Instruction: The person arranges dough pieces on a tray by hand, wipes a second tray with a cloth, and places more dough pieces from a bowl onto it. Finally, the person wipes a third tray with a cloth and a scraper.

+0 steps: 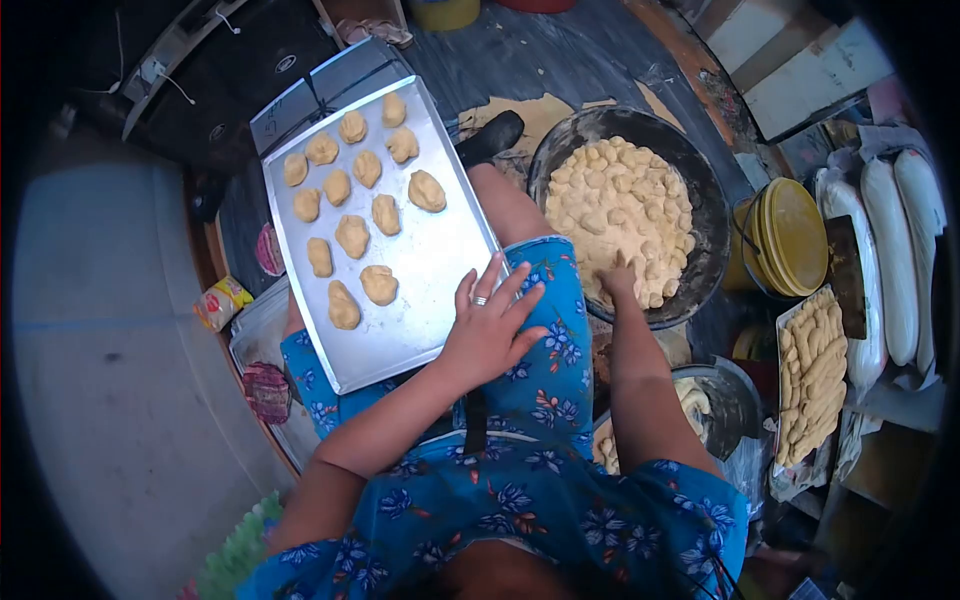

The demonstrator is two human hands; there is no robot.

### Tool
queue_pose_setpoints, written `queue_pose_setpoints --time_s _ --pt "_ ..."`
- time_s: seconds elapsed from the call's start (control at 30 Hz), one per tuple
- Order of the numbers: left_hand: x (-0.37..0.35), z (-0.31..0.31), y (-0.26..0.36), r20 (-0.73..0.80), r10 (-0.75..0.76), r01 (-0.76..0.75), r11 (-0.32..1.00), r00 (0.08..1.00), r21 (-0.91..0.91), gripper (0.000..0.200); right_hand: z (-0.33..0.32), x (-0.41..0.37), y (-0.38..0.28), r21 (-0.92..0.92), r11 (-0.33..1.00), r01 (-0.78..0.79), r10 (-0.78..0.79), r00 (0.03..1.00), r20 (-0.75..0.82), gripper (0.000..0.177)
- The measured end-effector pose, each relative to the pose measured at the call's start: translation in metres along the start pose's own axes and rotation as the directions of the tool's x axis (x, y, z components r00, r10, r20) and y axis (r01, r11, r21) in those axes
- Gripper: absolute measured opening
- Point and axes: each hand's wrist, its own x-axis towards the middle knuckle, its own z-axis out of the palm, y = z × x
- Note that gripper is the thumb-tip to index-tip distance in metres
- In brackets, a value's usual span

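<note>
A metal baking tray (430, 270) rests tilted across my lap, with several pieces of dough (352, 236) set apart on it. My left hand (492, 325), wearing a ring, lies on the tray's right edge with fingers spread and nothing in them. On my right, a dark basin (711, 240) holds many floured lumps of dough (625, 185). My right hand (619, 276) reaches down into it. Its fingers touch the lumps and look apart; their tips are partly hidden, and no lump shows gripped.
Yellow lidded buckets (797, 235) stand right of the basin, near a tray packed with dough rolls (812, 380) and long white plastic-wrapped packages (888, 255). Another bowl (735, 405) sits by my right arm. A small yellow packet (223, 302) lies at left.
</note>
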Motion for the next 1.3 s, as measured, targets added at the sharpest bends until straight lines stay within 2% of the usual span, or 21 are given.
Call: queue_pose_setpoints --time_s 0.03,0.13,0.23,0.33,0.43,0.47,0.53,0.6,0.7,0.8,0.9,1.0,1.1,1.2,1.27,1.3 --pt "0.0 0.003 0.001 0.022 0.013 -0.013 1.0 1.0 0.002 0.053 0.019 0.004 0.013 -0.09 0.994 0.061 -0.056 0.997 0.053 0.079" --pt "-0.001 0.007 -0.001 0.055 -0.024 0.024 1.0 0.998 0.007 0.052 -0.026 -0.035 -0.036 -0.037 0.992 -0.124 0.128 0.982 0.137 0.068" --pt "-0.002 0.01 -0.003 0.06 -0.047 0.047 0.999 0.997 -0.008 0.052 -0.018 -0.024 -0.034 -0.207 0.978 0.035 0.019 0.967 0.256 0.06" --pt "0.0 0.008 -0.005 0.054 -0.04 0.041 0.999 0.998 -0.013 0.051 -0.03 -0.002 -0.022 0.156 0.983 -0.099 0.038 0.935 0.352 0.054" --pt "-0.002 0.006 -0.007 0.049 -0.047 0.047 0.999 0.998 -0.012 0.05 -0.044 -0.005 -0.037 0.038 0.999 0.034 -0.037 0.996 0.078 0.06" --pt "-0.004 0.005 -0.007 0.048 -0.046 0.046 0.999 0.998 -0.014 0.05 -0.035 -0.001 -0.036 -0.022 0.997 0.079 -0.077 0.995 0.063 0.07" --pt "-0.006 0.005 -0.008 0.051 -0.056 0.056 0.998 0.997 -0.004 0.049 0.019 0.009 -0.03 -0.232 0.965 0.122 -0.105 0.991 0.082 0.075" --pt "-0.007 0.005 -0.01 0.05 -0.062 0.062 0.998 0.997 0.001 0.049 -0.023 -0.028 -0.078 -0.272 0.961 -0.05 0.105 0.976 0.19 0.082" --pt "-0.008 0.005 -0.009 0.039 -0.064 0.065 0.998 0.997 -0.006 0.049 -0.011 -0.021 -0.057 -0.089 0.995 -0.033 0.057 0.959 0.277 0.088" --pt "-0.009 0.001 -0.009 0.015 -0.055 0.055 0.998 0.998 -0.009 0.049 -0.036 -0.041 -0.045 -0.042 0.999 0.023 -0.014 0.975 0.22 0.082" --pt "-0.011 -0.002 -0.01 0.001 -0.058 0.058 0.998 0.998 -0.008 0.048 -0.067 -0.057 -0.056 -0.17 0.981 -0.094 0.127 0.973 0.194 0.074" --pt "-0.014 0.0 -0.01 0.001 -0.052 0.052 0.999 0.999 -0.011 0.047 -0.015 -0.033 -0.019 -0.129 0.99 -0.063 0.086 0.979 0.184 0.068" --pt "-0.016 -0.001 -0.008 0.012 -0.04 0.04 0.999 0.999 -0.01 0.047 -0.024 -0.038 -0.017 -0.098 0.995 0.02 0.003 0.972 0.234 0.064" --pt "-0.016 -0.005 -0.008 -0.004 -0.04 0.04 0.999 0.999 -0.013 0.047 -0.046 -0.043 0.009 0.031 0.985 0.172 -0.175 0.975 0.138 0.056" --pt "-0.017 -0.007 -0.01 -0.032 -0.053 0.053 0.998 0.998 -0.016 0.046 -0.04 -0.018 0.045 0.253 0.967 0.016 -0.03 0.998 0.054 0.053" --pt "-0.019 -0.009 -0.011 -0.037 -0.056 0.056 0.998 0.998 -0.009 0.046 -0.041 -0.013 0.054 0.295 0.954 -0.054 0.079 0.994 -0.076 0.052"
